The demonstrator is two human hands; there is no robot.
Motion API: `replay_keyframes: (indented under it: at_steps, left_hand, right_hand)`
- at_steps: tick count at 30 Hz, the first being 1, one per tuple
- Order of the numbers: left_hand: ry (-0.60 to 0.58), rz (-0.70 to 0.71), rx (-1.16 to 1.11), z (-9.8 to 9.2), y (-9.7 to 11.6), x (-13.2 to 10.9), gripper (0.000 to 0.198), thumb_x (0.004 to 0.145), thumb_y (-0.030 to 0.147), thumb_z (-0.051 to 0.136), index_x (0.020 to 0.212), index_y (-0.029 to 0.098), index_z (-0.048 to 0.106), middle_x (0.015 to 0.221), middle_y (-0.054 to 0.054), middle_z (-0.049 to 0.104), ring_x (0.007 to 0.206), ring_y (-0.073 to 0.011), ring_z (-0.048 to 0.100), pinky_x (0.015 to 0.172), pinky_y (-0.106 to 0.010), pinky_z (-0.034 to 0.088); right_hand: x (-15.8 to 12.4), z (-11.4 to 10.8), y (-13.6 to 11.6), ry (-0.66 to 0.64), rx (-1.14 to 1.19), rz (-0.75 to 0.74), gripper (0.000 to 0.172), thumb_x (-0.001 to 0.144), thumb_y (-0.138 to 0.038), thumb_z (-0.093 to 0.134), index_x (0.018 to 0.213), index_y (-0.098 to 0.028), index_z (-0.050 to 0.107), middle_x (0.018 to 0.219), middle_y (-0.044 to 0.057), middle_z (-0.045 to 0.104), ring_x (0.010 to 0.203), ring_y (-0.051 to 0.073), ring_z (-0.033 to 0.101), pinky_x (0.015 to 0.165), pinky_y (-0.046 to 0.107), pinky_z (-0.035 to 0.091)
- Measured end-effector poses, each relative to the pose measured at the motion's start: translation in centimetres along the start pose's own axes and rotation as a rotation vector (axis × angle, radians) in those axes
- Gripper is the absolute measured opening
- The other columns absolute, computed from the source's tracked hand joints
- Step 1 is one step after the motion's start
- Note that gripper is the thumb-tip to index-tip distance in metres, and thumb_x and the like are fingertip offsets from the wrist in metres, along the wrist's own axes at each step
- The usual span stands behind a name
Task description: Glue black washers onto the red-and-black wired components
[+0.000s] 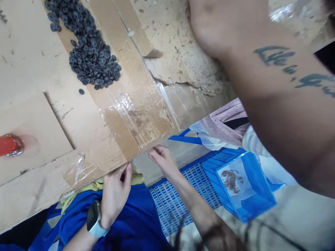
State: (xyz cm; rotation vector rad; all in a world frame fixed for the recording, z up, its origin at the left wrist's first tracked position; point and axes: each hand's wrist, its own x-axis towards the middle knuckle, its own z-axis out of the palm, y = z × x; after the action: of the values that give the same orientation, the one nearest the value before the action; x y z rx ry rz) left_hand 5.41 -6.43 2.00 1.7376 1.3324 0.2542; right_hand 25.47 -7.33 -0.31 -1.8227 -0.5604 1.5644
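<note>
My left hand [116,193], with a watch [94,216] on its wrist, is at the front edge of the cardboard-covered table [86,122]. Its thumb and fingers are pressed together, the fingertips partly hidden below the edge. A short way to the right, my right hand [163,160] pinches at the table's corner; whatever sits between its fingertips is too small to make out. Beyond my hands, small dark round pieces with centre holes, like washers [92,59], lie in a heap on the cardboard. One loose washer [81,91] rests apart from it.
Another person's bare forearm [251,69] reaches across the upper right. A red object with a shiny end [10,145] is at the left. Below right, a blue bin [258,174] holds a pile of small brown bits, beside blue perforated flooring [193,184].
</note>
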Motion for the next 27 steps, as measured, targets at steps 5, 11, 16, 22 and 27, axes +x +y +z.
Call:
replay_keyframes:
  at_steps: [5, 11, 16, 22, 27]
  left_hand:
    - [-0.005, 0.007, -0.086, -0.8, 0.9, -0.3, 0.020, 0.104, 0.040, 0.075, 0.115, 0.024, 0.075, 0.111, -0.002, 0.082, 0.089, -0.0206, 0.080, 0.081, -0.042, 0.071]
    - [0.091, 0.083, -0.119, -1.5, 1.5, -0.7, 0.014, 0.103, 0.034, 0.076, 0.110, 0.022, 0.076, 0.107, -0.001, 0.084, 0.090, -0.0207, 0.081, 0.081, -0.042, 0.072]
    - [0.130, 0.184, -0.070, -2.1, 1.8, -0.6, 0.006, 0.104, 0.027, 0.075, 0.105, 0.022, 0.077, 0.094, 0.002, 0.083, 0.079, -0.0175, 0.080, 0.076, -0.038, 0.072]
    - [0.151, 0.285, 0.016, -2.2, 1.4, -1.0, 0.009, 0.103, 0.024, 0.076, 0.112, 0.023, 0.075, 0.102, 0.001, 0.082, 0.081, -0.0174, 0.079, 0.070, -0.033, 0.071]
    - [0.146, 0.299, 0.113, -1.2, 0.2, -0.9, 0.018, 0.102, 0.031, 0.078, 0.117, 0.024, 0.074, 0.108, -0.001, 0.081, 0.087, -0.0200, 0.080, 0.076, -0.038, 0.072]
  right_hand:
    - [-3.7, 2.0, -2.2, -0.092, 0.009, -0.029, 0.026, 0.083, -0.039, 0.057, 0.085, -0.015, 0.068, 0.071, -0.001, 0.066, 0.066, 0.012, 0.062, 0.062, 0.024, 0.053]
    - [-4.7, 2.2, -3.3, -0.074, 0.030, -0.019, 0.025, 0.078, -0.044, 0.059, 0.080, -0.023, 0.073, 0.057, -0.004, 0.059, 0.049, 0.008, 0.045, 0.047, 0.020, 0.039]
    - [-5.0, 2.1, -3.6, -0.099, 0.036, 0.014, 0.026, 0.078, -0.045, 0.059, 0.078, -0.023, 0.073, 0.060, -0.003, 0.060, 0.049, 0.007, 0.041, 0.046, 0.020, 0.034]
    - [-5.0, 1.6, -3.6, -0.123, 0.023, 0.069, 0.029, 0.079, -0.042, 0.059, 0.066, -0.017, 0.063, 0.053, -0.005, 0.050, 0.045, 0.005, 0.034, 0.042, 0.019, 0.025]
    - [-4.2, 2.2, -3.1, -0.149, 0.022, 0.060, 0.035, 0.086, -0.039, 0.053, 0.061, -0.014, 0.057, 0.048, -0.009, 0.042, 0.041, 0.001, 0.033, 0.040, 0.015, 0.027]
